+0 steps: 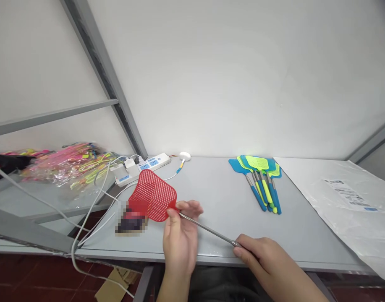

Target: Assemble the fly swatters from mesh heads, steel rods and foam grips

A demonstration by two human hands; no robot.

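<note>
A red fly swatter with a perforated head and a thin metal shaft is held slantwise above the grey table. My left hand pinches it where head and shaft meet: the thumb lies in front, and some fingers stretch out behind the shaft. Wrapped round the lower end of the shaft, my right hand hides most of the grip. Several blue and yellow-green fly swatters lie in an overlapping pile at the back right of the table, apart from both hands.
A white power strip with plugs and trailing white cables is at the left. Beyond the metal frame lie bagged colourful items. White plastic sheeting covers the right side. A pixelated patch sits behind the swatter head.
</note>
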